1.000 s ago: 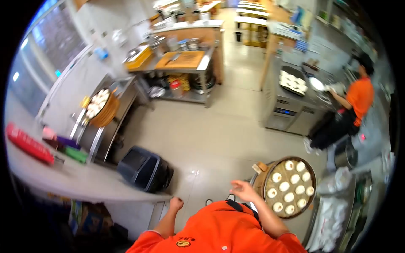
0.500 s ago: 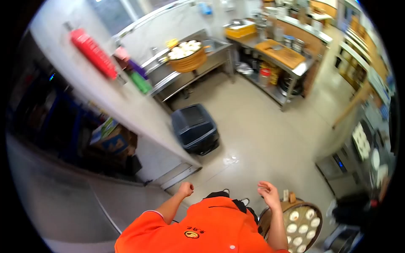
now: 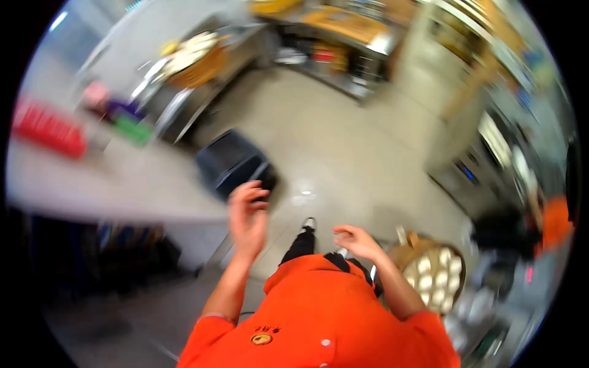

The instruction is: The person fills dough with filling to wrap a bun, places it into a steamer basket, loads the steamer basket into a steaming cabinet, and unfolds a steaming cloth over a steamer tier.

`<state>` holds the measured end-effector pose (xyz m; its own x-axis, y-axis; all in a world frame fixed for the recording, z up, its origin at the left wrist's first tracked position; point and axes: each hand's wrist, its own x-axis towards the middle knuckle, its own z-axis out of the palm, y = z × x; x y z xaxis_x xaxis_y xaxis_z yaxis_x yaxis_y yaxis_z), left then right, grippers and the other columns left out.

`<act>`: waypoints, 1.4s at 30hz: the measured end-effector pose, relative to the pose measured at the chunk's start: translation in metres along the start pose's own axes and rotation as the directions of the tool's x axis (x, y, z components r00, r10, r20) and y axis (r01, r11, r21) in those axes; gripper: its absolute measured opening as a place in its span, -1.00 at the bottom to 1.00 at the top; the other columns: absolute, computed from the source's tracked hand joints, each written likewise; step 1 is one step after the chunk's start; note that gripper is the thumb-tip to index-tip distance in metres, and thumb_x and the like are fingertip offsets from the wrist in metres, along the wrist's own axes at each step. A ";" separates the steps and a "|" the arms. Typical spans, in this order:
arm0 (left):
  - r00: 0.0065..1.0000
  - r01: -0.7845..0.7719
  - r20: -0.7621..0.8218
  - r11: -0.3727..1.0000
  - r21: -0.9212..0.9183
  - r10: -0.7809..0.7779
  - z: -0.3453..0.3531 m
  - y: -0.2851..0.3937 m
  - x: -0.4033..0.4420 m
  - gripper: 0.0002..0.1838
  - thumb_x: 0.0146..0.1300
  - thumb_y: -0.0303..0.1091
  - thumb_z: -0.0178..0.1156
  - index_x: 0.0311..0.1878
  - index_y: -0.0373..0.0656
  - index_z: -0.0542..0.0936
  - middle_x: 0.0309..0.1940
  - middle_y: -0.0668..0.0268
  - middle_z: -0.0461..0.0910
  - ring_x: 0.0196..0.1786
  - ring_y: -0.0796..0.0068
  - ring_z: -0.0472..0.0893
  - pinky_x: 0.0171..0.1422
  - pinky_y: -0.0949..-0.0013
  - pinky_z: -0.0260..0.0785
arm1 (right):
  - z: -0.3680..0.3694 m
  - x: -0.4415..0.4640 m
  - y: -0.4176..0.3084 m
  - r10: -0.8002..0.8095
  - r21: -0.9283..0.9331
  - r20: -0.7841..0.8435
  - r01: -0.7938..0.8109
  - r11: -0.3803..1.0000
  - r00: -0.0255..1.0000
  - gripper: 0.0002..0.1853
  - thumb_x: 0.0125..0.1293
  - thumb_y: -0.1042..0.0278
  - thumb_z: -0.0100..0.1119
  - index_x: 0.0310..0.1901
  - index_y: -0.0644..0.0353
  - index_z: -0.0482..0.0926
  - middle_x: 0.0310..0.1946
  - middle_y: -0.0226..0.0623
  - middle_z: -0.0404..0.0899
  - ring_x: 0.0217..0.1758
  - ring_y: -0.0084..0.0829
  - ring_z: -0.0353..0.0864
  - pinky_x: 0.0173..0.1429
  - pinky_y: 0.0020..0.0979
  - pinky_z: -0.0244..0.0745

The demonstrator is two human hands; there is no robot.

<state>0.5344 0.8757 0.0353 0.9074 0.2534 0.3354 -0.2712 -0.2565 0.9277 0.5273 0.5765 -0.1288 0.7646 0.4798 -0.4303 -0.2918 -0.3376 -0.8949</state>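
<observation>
1. Dark bin: behind left hand's fingertips in view.
2. Left hand: raised, fingers loosely bent, released.
3. Right hand: loosely curled, released, near steamer's left edge.
4. Buns: inside steamer's rim, apart from right hand.

Two hands, two round steamers, one black bin, perhaps a dozen blurred buns in the nearer steamer.

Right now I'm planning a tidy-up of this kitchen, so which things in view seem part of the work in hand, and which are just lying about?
Likely part of the work:
Round basket holding white pieces, nearest the right hand
Wooden basket, upper left

Apparently just lying about:
Dark bin, beyond the left hand
Red object, far left
Green item
</observation>
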 end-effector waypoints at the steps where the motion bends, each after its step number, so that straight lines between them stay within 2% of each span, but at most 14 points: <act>1: 0.992 -0.124 -0.001 0.992 -0.018 0.124 0.004 0.047 0.019 -0.61 0.23 -0.68 -0.02 0.12 -0.23 0.50 0.17 0.05 0.48 0.17 0.26 0.59 0.12 0.20 0.56 | -0.002 -0.009 -0.017 0.040 0.060 -0.019 -0.039 0.997 0.999 -0.52 0.32 0.26 0.38 0.22 0.23 0.56 0.13 -0.18 0.65 0.09 -0.32 0.70 0.14 -0.29 0.61; 2: 0.952 -0.305 -0.041 0.948 -0.089 0.303 0.001 0.072 0.035 -0.70 0.31 -0.59 0.01 0.10 -0.29 0.51 0.16 0.01 0.50 0.10 0.21 0.61 0.10 0.22 0.57 | -0.003 -0.006 -0.003 0.019 0.124 -0.077 -0.009 0.992 0.997 -0.51 0.30 0.26 0.41 0.22 0.24 0.56 0.13 -0.15 0.65 0.05 -0.31 0.71 0.14 -0.29 0.61; 3: 0.822 -0.555 -0.177 0.831 -0.038 0.541 -0.013 0.084 0.041 -0.79 0.35 -0.52 0.03 -0.02 -0.34 0.57 0.14 -0.04 0.51 -0.03 0.29 0.64 -0.04 0.29 0.58 | -0.007 -0.006 0.004 -0.022 0.095 -0.122 0.034 0.995 0.992 -0.51 0.30 0.27 0.41 0.21 0.25 0.56 0.13 -0.13 0.65 0.05 -0.31 0.71 0.14 -0.29 0.61; 4: 0.757 -0.640 -0.233 0.765 -0.073 0.610 -0.019 0.086 0.048 -0.79 0.35 -0.52 0.03 -0.02 -0.34 0.57 0.13 -0.03 0.51 -0.03 0.29 0.63 -0.05 0.29 0.57 | -0.013 -0.017 -0.005 0.061 0.107 -0.136 -0.046 0.993 0.989 -0.49 0.32 0.23 0.40 0.24 0.24 0.55 0.13 -0.19 0.64 0.09 -0.34 0.67 0.19 -0.30 0.58; 6: 0.728 -0.680 -0.263 0.716 -0.158 0.633 -0.011 0.076 0.073 -0.80 0.35 -0.51 0.04 -0.03 -0.34 0.57 0.11 -0.02 0.51 -0.04 0.30 0.63 -0.05 0.30 0.57 | -0.014 -0.022 0.005 0.077 0.097 -0.235 -0.056 0.994 0.969 -0.50 0.32 0.26 0.37 0.25 0.22 0.54 0.14 -0.13 0.64 0.08 -0.28 0.68 0.16 -0.28 0.61; 12: 0.820 -0.544 -0.095 0.718 -0.434 0.564 0.059 0.050 0.130 -0.81 0.37 -0.49 0.04 -0.05 -0.33 0.58 0.07 0.02 0.50 -0.07 0.33 0.61 -0.07 0.32 0.54 | 0.010 -0.032 -0.013 0.156 0.180 -0.456 -0.080 0.980 0.876 -0.50 0.30 0.28 0.38 0.23 0.24 0.55 0.13 -0.10 0.64 0.06 -0.30 0.72 0.13 -0.31 0.61; 17: 0.819 -0.463 0.033 0.695 -0.550 0.572 0.098 0.060 0.133 -0.82 0.38 -0.47 0.05 -0.07 -0.32 0.58 0.03 0.06 0.50 -0.09 0.35 0.60 -0.08 0.34 0.53 | 0.023 -0.049 -0.010 0.210 0.240 -0.558 -0.086 0.967 0.803 -0.49 0.32 0.27 0.35 0.26 0.23 0.52 0.16 -0.10 0.62 0.07 -0.30 0.71 0.20 -0.32 0.56; 24: 0.810 -0.412 0.106 0.688 -0.598 0.577 0.128 0.076 0.120 -0.83 0.39 -0.45 0.06 -0.10 -0.30 0.58 -0.03 0.10 0.49 -0.12 0.39 0.57 -0.10 0.36 0.50 | 0.019 -0.067 -0.002 0.195 0.239 -0.616 -0.055 0.970 0.763 -0.49 0.32 0.26 0.35 0.25 0.23 0.53 0.14 -0.09 0.63 0.07 -0.29 0.71 0.19 -0.32 0.57; 30: 0.807 -0.398 0.138 0.701 -0.592 0.574 0.141 0.085 0.102 -0.83 0.40 -0.42 0.06 -0.12 -0.29 0.59 -0.08 0.14 0.48 -0.15 0.42 0.56 -0.12 0.38 0.48 | 0.015 -0.079 0.008 0.168 0.223 -0.606 -0.037 0.974 0.778 -0.50 0.32 0.27 0.34 0.25 0.22 0.53 0.16 -0.11 0.63 0.05 -0.28 0.72 0.18 -0.32 0.58; 32: 0.804 -0.401 0.139 0.701 -0.590 0.578 0.145 0.089 0.098 -0.83 0.40 -0.41 0.07 -0.13 -0.29 0.59 -0.09 0.16 0.48 -0.16 0.42 0.55 -0.13 0.39 0.47 | 0.018 -0.082 0.014 0.188 0.253 -0.610 -0.036 0.967 0.770 -0.50 0.28 0.15 0.37 0.19 0.20 0.59 0.06 -0.17 0.69 0.15 -0.25 0.64 0.26 -0.29 0.48; 42: 0.801 -0.407 0.138 0.700 -0.587 0.582 0.151 0.104 0.077 -0.83 0.42 -0.38 0.08 -0.16 -0.27 0.59 -0.17 0.22 0.47 -0.20 0.47 0.52 -0.15 0.42 0.43 | 0.025 -0.105 0.021 0.184 0.261 -0.604 -0.026 0.965 0.775 -0.49 0.28 0.15 0.37 0.20 0.20 0.58 0.07 -0.18 0.69 0.15 -0.26 0.63 0.26 -0.30 0.48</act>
<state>0.6245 0.7280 0.1325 0.6136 -0.0750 0.7861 -0.7477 0.2650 0.6089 0.4268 0.5396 -0.1056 0.8863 -0.1792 -0.4269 -0.4512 -0.1273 -0.8833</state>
